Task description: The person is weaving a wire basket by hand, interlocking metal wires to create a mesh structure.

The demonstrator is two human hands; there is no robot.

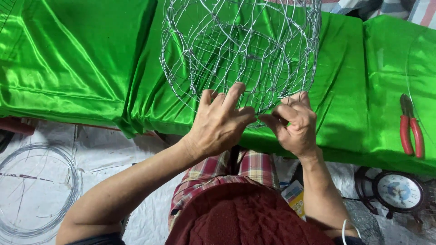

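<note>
Fingers of both the left hand [220,122] and right hand [295,124] pinched narrow on the silver wire-mesh basket's [240,50] lower rim over green satin cloth [81,59], wrists angled inward.

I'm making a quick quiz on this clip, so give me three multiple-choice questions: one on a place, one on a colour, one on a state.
1. Where do the pliers lie?
A. on the cloth, at the right
B. on the floor
C. inside the wire basket

2. What colour is the cloth?
A. blue
B. green
C. white

3. What are both hands doing?
A. resting flat
B. pinching the wire basket rim
C. holding the pliers

Answers: 1 A, red handles lie on cloth; 2 B, shiny green; 3 B, left hand and right hand pinch wire.
</note>
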